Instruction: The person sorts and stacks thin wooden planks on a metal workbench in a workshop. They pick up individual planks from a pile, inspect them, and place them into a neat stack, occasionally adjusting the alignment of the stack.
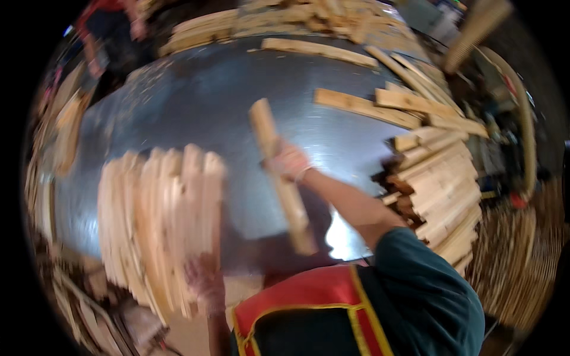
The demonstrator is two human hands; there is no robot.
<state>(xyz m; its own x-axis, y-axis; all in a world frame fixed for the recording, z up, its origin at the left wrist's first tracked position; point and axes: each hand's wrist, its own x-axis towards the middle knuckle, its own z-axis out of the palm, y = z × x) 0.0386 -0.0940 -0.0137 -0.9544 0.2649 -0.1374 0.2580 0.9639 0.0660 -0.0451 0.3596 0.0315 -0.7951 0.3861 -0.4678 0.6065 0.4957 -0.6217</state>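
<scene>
One wooden board (292,204) is clamped in your right hand (289,160) above a dark tabletop (196,107) bearing stacked planks (157,219); I can't tell whether your left hand (205,279) grips.

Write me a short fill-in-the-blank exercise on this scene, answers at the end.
1. The right hand grips a board made of ____.
2. The left hand is at the near end of the row of boards on the ____ side of the dark table.
3. The red cloth panel has ____ edging.

Missing words: wood; left; yellow.
</scene>
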